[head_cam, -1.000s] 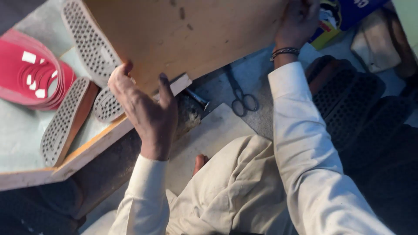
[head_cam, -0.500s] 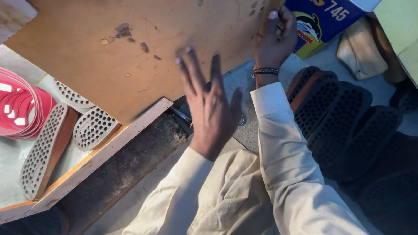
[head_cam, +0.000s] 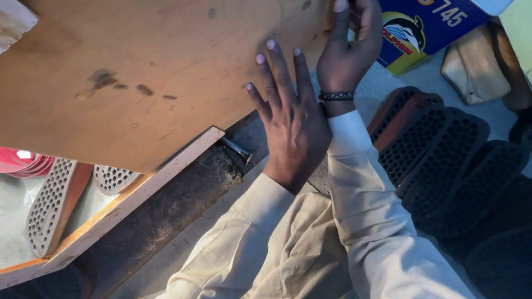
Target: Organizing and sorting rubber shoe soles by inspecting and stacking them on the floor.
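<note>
1. The left hand (head_cam: 293,127) lies flat with spread fingers on the brown board (head_cam: 155,72) — it presses, it does not grip.
2. The right hand (head_cam: 352,47) is closed on the board's edge, just beside the left hand.
3. Below the left hand a metal bolt (head_cam: 237,149) lies by a wooden strip (head_cam: 138,194).
4. Dark perforated soles (head_cam: 438,149) lie right of the hands — a blue box (head_cam: 426,33) above them.

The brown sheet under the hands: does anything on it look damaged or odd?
The brown sheet has dark stains left of centre. It lies askew across the wooden board edge. The left hand lies flat on it; the right hand holds its edge.
</note>
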